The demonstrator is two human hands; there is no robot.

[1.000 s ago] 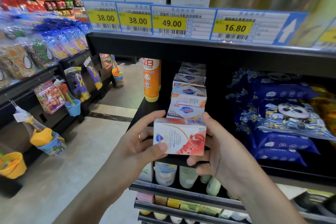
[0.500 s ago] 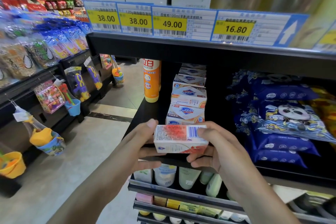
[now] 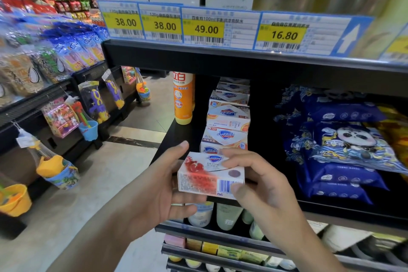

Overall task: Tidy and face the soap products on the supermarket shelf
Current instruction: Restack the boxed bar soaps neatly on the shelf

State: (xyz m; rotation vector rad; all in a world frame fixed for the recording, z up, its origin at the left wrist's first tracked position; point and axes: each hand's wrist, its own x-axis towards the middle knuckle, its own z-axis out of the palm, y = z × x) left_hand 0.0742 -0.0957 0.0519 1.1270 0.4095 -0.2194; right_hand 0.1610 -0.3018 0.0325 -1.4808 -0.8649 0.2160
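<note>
Soap box (image 3: 210,174), white with red fruit print and a barcode on its near side, sits in the head view just below centre, held in both hands in front of the dark shelf (image 3: 220,59). Left hand (image 3: 154,187) cups it from nine o'clock: fingers reach behind and over the box's far left corner, thumb curled underneath at about seven o'clock. Right hand (image 3: 262,185) pinches it from three o'clock, forefinger laid along the top edge and thumb pressed on the barcode at the lower right corner. The box is tilted, its top face with the blue shield logo turned up toward the camera, and it hangs clear of the shelf board.

At twelve o'clock from the held box stands a stack of soap boxes (image 3: 228,121), white with the same shield logo, some lying skewed. At eleven o'clock from the stack, at the shelf's left end, stands an orange bottle (image 3: 183,99), upright. At three o'clock lie blue packets (image 3: 344,150) with a panda print, piled flat. Yellow price tags (image 3: 206,28) run along the shelf edge above. At six o'clock, pale tubes (image 3: 225,214) stand on the next shelf down. Hanging toys (image 3: 57,170) line the aisle at nine o'clock.
</note>
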